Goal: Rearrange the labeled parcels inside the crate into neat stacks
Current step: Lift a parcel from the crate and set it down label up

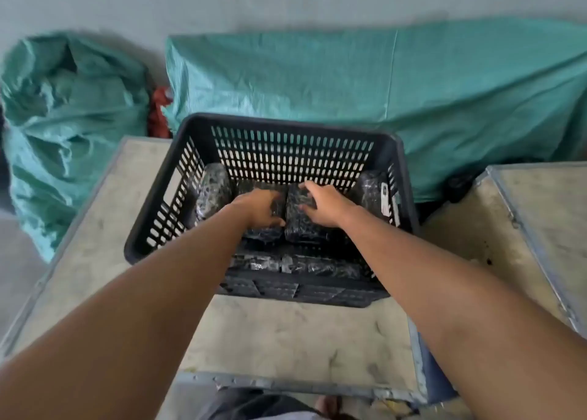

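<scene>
Both hands are down in the crate (203, 124) on the tabletop (286, 334). The left hand (260, 208) presses one parcel (263, 232); the right hand (327, 206) grips its neighbour (300, 222). Parcels beyond either hand stand on edge, so sorting looks partway.

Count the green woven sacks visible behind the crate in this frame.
2. One crumpled green sack sits at the far left against the wall; a larger green sack lies behind the black crate, stretching to the right edge. Others may be hidden behind them.
</scene>
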### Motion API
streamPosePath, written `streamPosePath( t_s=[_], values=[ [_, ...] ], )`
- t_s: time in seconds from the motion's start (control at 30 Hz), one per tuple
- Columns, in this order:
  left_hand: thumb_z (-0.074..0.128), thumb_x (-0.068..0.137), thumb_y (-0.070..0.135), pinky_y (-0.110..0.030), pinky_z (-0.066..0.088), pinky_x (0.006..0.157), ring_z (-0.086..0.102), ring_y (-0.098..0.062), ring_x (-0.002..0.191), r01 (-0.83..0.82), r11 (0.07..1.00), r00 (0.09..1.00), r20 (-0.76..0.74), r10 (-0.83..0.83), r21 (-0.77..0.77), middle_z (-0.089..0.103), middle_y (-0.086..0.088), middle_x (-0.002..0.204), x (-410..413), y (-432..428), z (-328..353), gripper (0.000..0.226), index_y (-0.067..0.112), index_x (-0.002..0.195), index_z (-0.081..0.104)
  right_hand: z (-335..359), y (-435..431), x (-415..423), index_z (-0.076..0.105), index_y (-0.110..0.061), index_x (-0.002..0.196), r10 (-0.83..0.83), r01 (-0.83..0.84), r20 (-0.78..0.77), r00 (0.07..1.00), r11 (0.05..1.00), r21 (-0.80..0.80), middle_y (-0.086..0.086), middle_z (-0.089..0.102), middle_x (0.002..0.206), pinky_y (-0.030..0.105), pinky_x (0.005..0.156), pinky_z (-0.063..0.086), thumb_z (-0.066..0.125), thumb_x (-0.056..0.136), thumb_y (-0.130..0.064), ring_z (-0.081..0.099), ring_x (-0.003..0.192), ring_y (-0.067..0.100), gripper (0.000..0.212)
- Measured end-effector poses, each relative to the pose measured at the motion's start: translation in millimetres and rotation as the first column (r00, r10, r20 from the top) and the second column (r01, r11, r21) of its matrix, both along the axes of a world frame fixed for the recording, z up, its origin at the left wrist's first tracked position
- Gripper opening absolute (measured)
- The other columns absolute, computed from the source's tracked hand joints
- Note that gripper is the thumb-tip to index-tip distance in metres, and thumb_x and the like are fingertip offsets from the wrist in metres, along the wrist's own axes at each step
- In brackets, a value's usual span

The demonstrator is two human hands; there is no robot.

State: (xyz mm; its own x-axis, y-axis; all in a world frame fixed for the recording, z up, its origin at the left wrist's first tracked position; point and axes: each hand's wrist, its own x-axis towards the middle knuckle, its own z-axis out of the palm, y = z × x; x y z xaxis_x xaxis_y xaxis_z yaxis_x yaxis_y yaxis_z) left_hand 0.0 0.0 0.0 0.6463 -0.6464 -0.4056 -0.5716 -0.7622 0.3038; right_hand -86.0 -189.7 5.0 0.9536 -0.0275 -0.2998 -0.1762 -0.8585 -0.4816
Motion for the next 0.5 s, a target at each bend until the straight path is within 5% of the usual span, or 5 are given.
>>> streamPosePath(
  t_s=[0.23,0.33,0.5],
  values=[
    [0.087,0.076,0.032,-0.045,0.041,0.111,0.045,-0.033,0.138,0.025,1.000,0.998,-0.065,-0.024,0.008,0.039,-0.014,0.157,14,-9,-42,0.102,0.017,0.157,0.027,-41,-12,1,0.047,-0.017,0.145,-0.145,0.137,-0.137,0.980,0.988,-0.071,0.015,0.055,0.136,0.039,0.104,0.048,0.082,0.085,-0.030,0.058,0.122,0.031,0.071],
    [0.084,0.079,0.034,-0.053,0.026,0.119,0.015,-0.035,0.152,0.075,0.993,0.997,-0.031,-0.073,0.093,0.006,-0.012,0.168,27,-13,-51,0.112,0.021,0.161,0.009,-51,-15,9,0.044,-0.022,0.148,-0.167,0.150,-0.156,0.974,0.982,-0.111,0.018,0.036,0.150,0.049,0.115,0.037,0.087,0.078,-0.035,0.039,0.138,0.036,0.084],
    [0.080,0.084,0.031,-0.058,0.009,0.119,-0.016,-0.032,0.152,0.111,0.979,0.993,-0.053,-0.104,0.171,-0.019,-0.005,0.166,21,-2,-76,0.114,0.022,0.161,-0.005,-51,-22,30,0.028,-0.021,0.159,-0.169,0.131,-0.256,0.952,0.978,-0.159,0.017,0.006,0.168,0.066,0.119,0.017,0.094,0.066,-0.039,0.002,0.154,0.040,0.115]
  ],
)
